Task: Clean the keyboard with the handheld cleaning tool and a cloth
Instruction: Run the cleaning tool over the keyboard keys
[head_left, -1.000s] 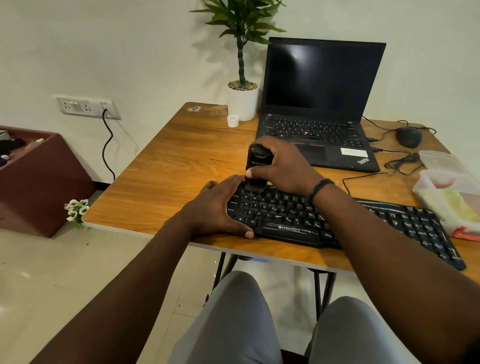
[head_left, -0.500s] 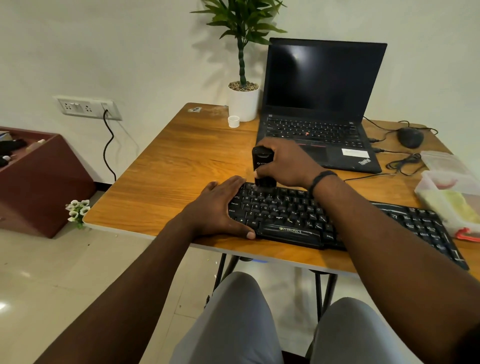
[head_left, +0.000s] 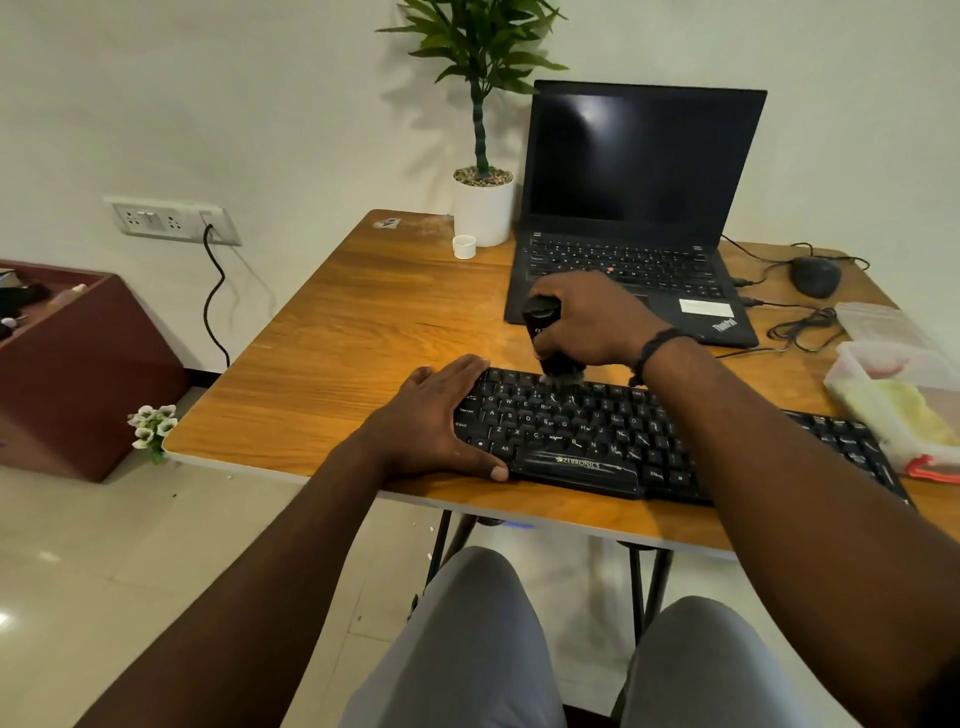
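Gripping the black cylindrical handheld cleaning tool (head_left: 545, 332) in my right hand (head_left: 592, 319), fingers curled round it, I set its brush end on the top key row of the black ZEBRONICS keyboard (head_left: 597, 441). My left hand (head_left: 436, 421) lies flat, fingers straight, on the keyboard's left end. Behind the keyboard stands an open black ThinkPad laptop (head_left: 639, 208), all on the wooden table (head_left: 353, 332).

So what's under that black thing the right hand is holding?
The keyboard: the cleaning tool's brush end meets its top key row. The right hand hides the tool's middle.
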